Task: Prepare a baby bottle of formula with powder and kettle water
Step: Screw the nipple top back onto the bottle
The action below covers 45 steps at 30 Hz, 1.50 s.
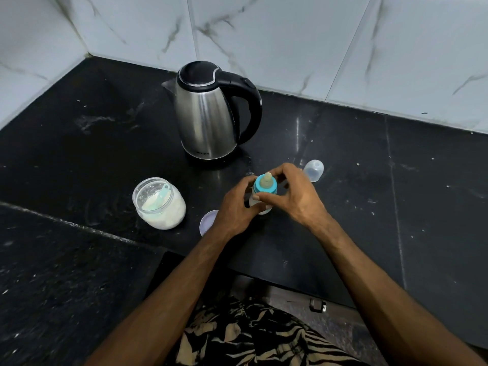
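A small baby bottle (264, 186) with a teal collar and pale teat stands upright on the black counter, milky liquid showing low in it. My left hand (236, 207) grips the bottle's body from the left. My right hand (293, 196) curls round the teal collar from the right, thumb in front. A steel kettle (208, 112) with a black lid and handle stands behind them. To the left sits an open glass jar of white powder (159, 203) with a pale green scoop (161, 198) inside. The bottle's clear cap (313, 170) lies just right of my right hand.
The jar's round lilac lid (207, 221) lies flat beside my left wrist. White marble-look wall tiles (290, 35) close off the back and left of the black counter (79, 154). The counter's front edge runs near my body, with a small dark object on the floor (318, 305).
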### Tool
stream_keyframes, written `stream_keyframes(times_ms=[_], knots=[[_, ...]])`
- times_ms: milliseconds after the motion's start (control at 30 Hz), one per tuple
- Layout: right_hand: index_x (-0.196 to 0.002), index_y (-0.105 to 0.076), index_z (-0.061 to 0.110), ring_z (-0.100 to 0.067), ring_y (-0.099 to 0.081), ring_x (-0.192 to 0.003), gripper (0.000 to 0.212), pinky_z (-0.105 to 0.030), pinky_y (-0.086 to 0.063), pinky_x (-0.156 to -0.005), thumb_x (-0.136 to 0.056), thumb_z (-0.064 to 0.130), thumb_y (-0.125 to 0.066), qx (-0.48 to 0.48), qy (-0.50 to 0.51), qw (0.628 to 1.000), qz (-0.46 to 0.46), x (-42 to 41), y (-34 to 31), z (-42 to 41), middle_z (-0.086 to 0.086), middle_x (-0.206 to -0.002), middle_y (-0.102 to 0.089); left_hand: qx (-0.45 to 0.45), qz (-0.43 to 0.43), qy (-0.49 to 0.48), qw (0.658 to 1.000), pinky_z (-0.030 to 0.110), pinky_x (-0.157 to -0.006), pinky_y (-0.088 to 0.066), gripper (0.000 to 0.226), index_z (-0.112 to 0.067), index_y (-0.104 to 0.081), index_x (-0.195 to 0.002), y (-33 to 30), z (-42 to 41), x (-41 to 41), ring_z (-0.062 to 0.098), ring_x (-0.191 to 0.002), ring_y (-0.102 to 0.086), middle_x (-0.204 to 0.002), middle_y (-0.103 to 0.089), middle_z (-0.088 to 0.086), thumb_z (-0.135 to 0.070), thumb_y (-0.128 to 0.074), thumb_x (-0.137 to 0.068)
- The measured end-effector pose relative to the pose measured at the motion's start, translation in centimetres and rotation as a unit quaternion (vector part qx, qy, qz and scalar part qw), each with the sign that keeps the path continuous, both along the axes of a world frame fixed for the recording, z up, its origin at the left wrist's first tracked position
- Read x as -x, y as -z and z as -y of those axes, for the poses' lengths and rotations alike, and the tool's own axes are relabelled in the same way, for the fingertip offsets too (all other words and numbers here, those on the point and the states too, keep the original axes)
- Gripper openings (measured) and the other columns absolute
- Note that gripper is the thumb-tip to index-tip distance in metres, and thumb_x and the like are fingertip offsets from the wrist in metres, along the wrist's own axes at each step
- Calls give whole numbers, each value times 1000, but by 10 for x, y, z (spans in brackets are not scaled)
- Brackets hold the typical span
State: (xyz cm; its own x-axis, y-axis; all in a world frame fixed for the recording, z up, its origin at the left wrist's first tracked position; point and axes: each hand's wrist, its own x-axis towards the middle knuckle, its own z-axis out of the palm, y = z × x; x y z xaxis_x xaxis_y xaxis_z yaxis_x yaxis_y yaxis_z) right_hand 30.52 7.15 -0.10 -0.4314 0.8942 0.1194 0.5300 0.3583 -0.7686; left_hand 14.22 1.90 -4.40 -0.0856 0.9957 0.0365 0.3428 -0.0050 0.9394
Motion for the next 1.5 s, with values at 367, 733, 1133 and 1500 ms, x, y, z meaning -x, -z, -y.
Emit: stream_keyframes(times_ms=[367,733,1133,1500], knots=[[-110,-61,23,-1,-51,-102,48,-17,-45,-86,-73,44,-82,-31,-11,999,9,-3,0,3,6,-111,-56,-4,-1,0,1000,30,-97,-52,55,-22,-53,-130,2,1,0,6,-115,-61,-125,-64,-7,-21,-79,-82],[-116,-63,24,-9,-53,-107,43,-27,-47,-90,-80,40,-79,-22,-51,998,11,-5,-3,-2,5,-113,-56,12,2,10,1000,10,-88,-48,57,-32,-51,-127,4,-1,1,-5,-113,-57,-119,-61,-20,-27,-81,-79],[-119,-63,23,-12,-52,-111,47,-36,-48,-98,-77,31,-83,0,-76,997,10,-5,-5,-6,6,-116,-56,9,4,10,1000,26,-96,-52,58,-28,-52,-129,8,-1,3,1,-115,-59,-123,-63,-14,-30,-80,-79],[-144,-50,23,1,-48,-124,62,-15,-38,-101,-87,23,-76,24,-156,987,30,-15,-15,-15,8,-137,-52,3,2,10,1000,18,-93,-49,56,-36,-52,-125,5,-1,3,-2,-113,-59,-120,-63,-19,-34,-81,-77]])
